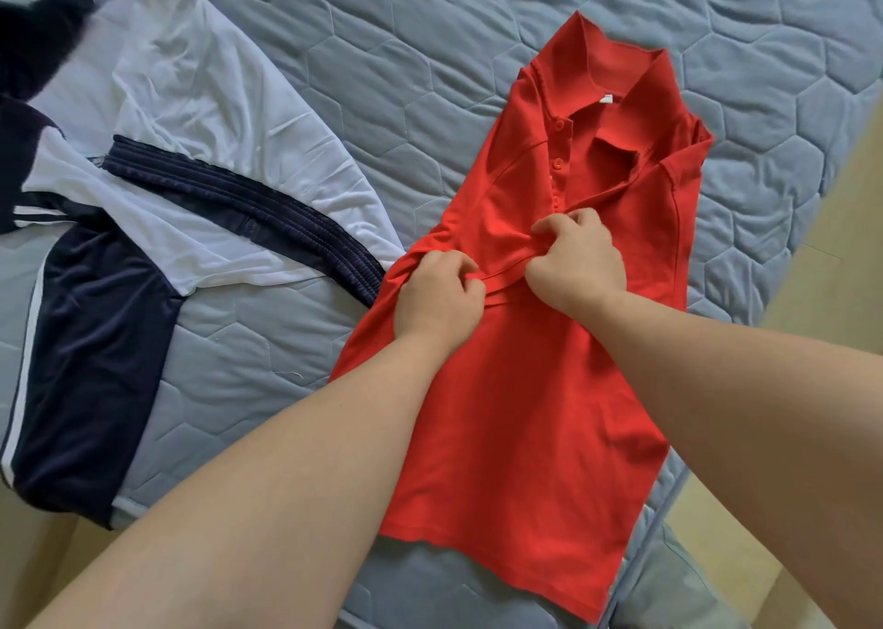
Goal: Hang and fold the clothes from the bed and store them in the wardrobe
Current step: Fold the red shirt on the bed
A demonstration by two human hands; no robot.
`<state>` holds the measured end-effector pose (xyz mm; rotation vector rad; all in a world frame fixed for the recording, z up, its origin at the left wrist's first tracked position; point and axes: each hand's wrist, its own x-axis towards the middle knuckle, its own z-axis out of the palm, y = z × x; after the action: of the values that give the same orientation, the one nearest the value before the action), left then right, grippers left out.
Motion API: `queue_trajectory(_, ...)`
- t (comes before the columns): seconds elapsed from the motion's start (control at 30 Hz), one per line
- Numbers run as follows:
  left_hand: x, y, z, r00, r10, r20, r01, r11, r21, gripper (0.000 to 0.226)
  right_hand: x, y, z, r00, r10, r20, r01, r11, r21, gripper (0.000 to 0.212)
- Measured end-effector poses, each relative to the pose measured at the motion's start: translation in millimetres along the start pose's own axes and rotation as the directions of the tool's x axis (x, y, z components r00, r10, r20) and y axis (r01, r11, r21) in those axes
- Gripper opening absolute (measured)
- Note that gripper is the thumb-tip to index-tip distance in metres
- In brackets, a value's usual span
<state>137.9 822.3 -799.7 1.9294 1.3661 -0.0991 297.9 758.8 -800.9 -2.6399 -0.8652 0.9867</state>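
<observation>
We reach both bare forearms up from six o'clock, wrists bent over the red collared polo shirt [525,413]. It lies flat on the grey-blue quilted bed [430,55], collar toward one o'clock. Our left hand [437,296] and right hand [576,263] sit side by side at centre, each grip curled tight on a fold of its fabric. A white and navy sports garment [191,127] lies at nine o'clock.

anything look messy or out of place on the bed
Nothing looks damaged. The white and navy clothes lie rumpled and overlapping on the left, not yet folded, while the left hand and right hand pinch the red polo mid-fold.
</observation>
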Motion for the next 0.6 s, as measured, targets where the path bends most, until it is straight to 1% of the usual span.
queue_trajectory(0.03, 2, 2, -1, 0.988, -0.112, -0.111, 0.106, 0.993, -0.053, 0.01, 2, -5, -3, 0.998, -0.011, -0.069, 0.013, 1.0, 0.02, 0.055)
queue_trajectory(0.07, 3, 3, -1, 0.953, -0.238, -0.186, 0.223, 0.97, -0.099, 0.015, 5, -11, -6, 0.991, -0.01, -0.136, 0.017, 0.998, 0.055, 0.055)
queue_trajectory(0.1, 5, 4, 0, 0.913, -0.358, -0.199, 0.336, 0.932, -0.133, 0.025, 10, -19, -9, 0.982, -0.001, -0.19, 0.02, 0.995, 0.101, 0.054)
queue_trajectory(0.17, 6, 5, 4, 0.836, -0.54, -0.099, 0.522, 0.838, -0.159, 0.049, 24, -36, -13, 0.971, 0.007, -0.237, 0.032, 0.986, 0.164, 0.052)
queue_trajectory(0.2, 6, 5, 7, 0.819, -0.572, -0.055, 0.553, 0.811, -0.19, 0.058, 34, -45, -13, 0.972, 0.002, -0.235, 0.039, 0.985, 0.168, 0.051)
queue_trajectory(0.23, 7, 5, 10, 0.824, -0.565, -0.04, 0.538, 0.803, -0.257, 0.059, 44, -52, -15, 0.976, 0.001, -0.219, 0.038, 0.985, 0.171, 0.051)
queue_trajectory(0.3, 10, 8, 11, 0.86, -0.507, -0.053, 0.431, 0.779, -0.456, 0.046, 65, -64, -16, 0.986, 0.045, -0.161, -0.01, 0.977, 0.213, 0.05)
queue_trajectory(0.33, 13, 10, 9, 0.865, -0.497, -0.065, 0.384, 0.742, -0.55, 0.037, 75, -68, -17, 0.986, 0.09, -0.137, -0.053, 0.967, 0.249, 0.049)
queue_trajectory(0.4, 21, 12, 4, 0.827, -0.557, -0.078, 0.357, 0.627, -0.692, 0.023, 89, -72, -17, 0.976, 0.188, -0.112, -0.146, 0.94, 0.309, 0.043)
queue_trajectory(0.43, 25, 11, 0, 0.799, -0.599, -0.053, 0.367, 0.555, -0.746, 0.017, 94, -73, -18, 0.968, 0.23, -0.102, -0.186, 0.926, 0.329, 0.042)
queue_trajectory(0.5, 33, 7, -8, 0.761, -0.645, 0.07, 0.386, 0.362, -0.848, 0.006, 97, -75, -18, 0.954, 0.289, -0.078, -0.241, 0.896, 0.372, 0.044)
queue_trajectory(0.53, 37, 6, -12, 0.755, -0.645, 0.12, 0.382, 0.283, -0.88, 0.006, 97, -76, -17, 0.952, 0.302, -0.054, -0.257, 0.881, 0.396, 0.045)
queue_trajectory(0.57, 39, 5, -15, 0.754, -0.643, 0.136, 0.373, 0.248, -0.894, 0.008, 96, -78, -16, 0.953, 0.302, -0.028, -0.265, 0.873, 0.411, 0.045)
queue_trajectory(0.6, 41, 4, -18, 0.756, -0.643, 0.124, 0.366, 0.258, -0.894, 0.008, 96, -79, -15, 0.955, 0.297, -0.007, -0.267, 0.868, 0.418, 0.041)
